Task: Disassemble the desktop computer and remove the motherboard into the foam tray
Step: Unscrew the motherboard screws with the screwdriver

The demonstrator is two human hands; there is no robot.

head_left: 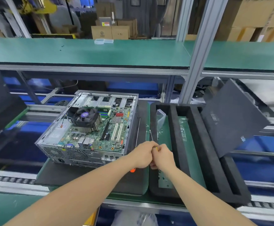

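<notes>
The open desktop case (pixel 51 144) lies on a black mat at centre left. Inside it sits the green motherboard (pixel 100 136) with a black CPU fan (pixel 84 117). The black foam tray (pixel 196 144) with long slots lies to the right. My left hand (pixel 142 156) and my right hand (pixel 163 158) meet between case and tray, fingers curled. Together they pinch a small yellow tool (pixel 156 148) with a thin metal shaft pointing away from me. Most of the tool is hidden by the fingers.
A screwdriver with an orange handle (pixel 133 170) lies on the mat under my left wrist. A clear plastic box (pixel 160 115) stands in the tray's left compartment. A dark side panel (pixel 230 118) leans on the tray's right edge. A green shelf (pixel 84 51) runs overhead.
</notes>
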